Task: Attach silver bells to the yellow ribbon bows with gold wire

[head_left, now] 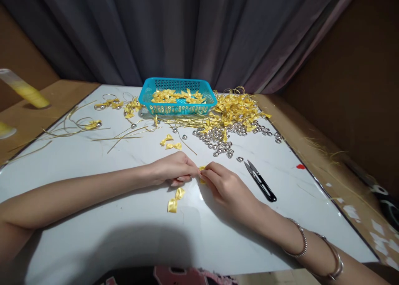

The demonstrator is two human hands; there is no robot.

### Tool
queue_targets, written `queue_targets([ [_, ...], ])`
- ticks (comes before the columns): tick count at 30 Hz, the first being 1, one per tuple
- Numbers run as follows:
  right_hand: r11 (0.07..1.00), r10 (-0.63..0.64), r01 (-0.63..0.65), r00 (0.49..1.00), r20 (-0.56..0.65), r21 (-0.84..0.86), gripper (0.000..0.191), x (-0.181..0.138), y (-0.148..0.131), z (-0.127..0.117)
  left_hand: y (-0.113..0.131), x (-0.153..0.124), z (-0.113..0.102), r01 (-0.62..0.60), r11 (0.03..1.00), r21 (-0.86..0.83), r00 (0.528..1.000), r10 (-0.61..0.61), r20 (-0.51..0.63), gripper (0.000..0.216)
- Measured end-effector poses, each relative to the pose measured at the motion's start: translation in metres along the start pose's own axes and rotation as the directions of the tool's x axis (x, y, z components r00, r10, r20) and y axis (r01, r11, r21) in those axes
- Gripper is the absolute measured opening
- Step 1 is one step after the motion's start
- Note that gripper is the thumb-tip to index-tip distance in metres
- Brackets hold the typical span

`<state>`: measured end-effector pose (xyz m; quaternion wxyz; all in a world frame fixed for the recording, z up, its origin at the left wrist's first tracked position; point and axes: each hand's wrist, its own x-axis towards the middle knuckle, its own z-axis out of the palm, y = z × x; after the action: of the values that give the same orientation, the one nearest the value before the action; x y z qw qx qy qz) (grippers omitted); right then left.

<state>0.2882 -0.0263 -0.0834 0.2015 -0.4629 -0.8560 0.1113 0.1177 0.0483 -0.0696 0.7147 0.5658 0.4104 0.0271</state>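
Fingertips of my left hand (176, 168) and my right hand (222, 181) meet over the middle of the white table. Between them shows a small yellow ribbon bow (202, 174), mostly covered by the fingers. Both hands are closed in a pinch on it. Just below my left hand lies another yellow satin bow (176, 199). Beyond the hands rest two small bows, one of them a flat bow (173, 146). Right of my right hand lies a pair of black thread snips (260, 181), blades pointing away from me.
A blue plastic basket (179, 109) with several yellow bows stands at the back. To its right are a heap of yellow bows (238, 108) and silver heart-shaped pieces (215, 137). Gold cords (124, 138) lie left. A yellow spool (28, 91) stands at far left.
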Motion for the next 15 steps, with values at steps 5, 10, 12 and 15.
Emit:
queue_targets([
  [5, 0.976, 0.13, -0.129, 0.991, 0.003, 0.174, 0.026, 0.0046, 0.0027, -0.0051, 0.0028, -0.0024, 0.0019, 0.004, 1.0, 0.029, 1.0, -0.004, -0.002, 0.02],
  [10, 0.955, 0.175, -0.164, 0.984, -0.023, 0.247, 0.024, 0.0066, 0.0042, -0.0043, 0.0032, -0.0026, 0.005, -0.01, 0.998, 0.069, 1.0, 0.011, -0.018, 0.009],
  [12, 0.951, 0.176, -0.162, 0.984, -0.03, 0.265, 0.022, 0.0065, 0.0052, -0.0034, 0.0029, -0.0021, 0.0057, -0.017, 0.997, 0.077, 1.0, 0.019, -0.025, 0.009],
  [15, 0.946, 0.187, -0.168, 0.982, -0.042, 0.277, 0.018, 0.006, 0.0068, -0.0025, 0.003, -0.0025, 0.0052, -0.02, 0.997, 0.075, 1.0, 0.021, -0.012, 0.018],
])
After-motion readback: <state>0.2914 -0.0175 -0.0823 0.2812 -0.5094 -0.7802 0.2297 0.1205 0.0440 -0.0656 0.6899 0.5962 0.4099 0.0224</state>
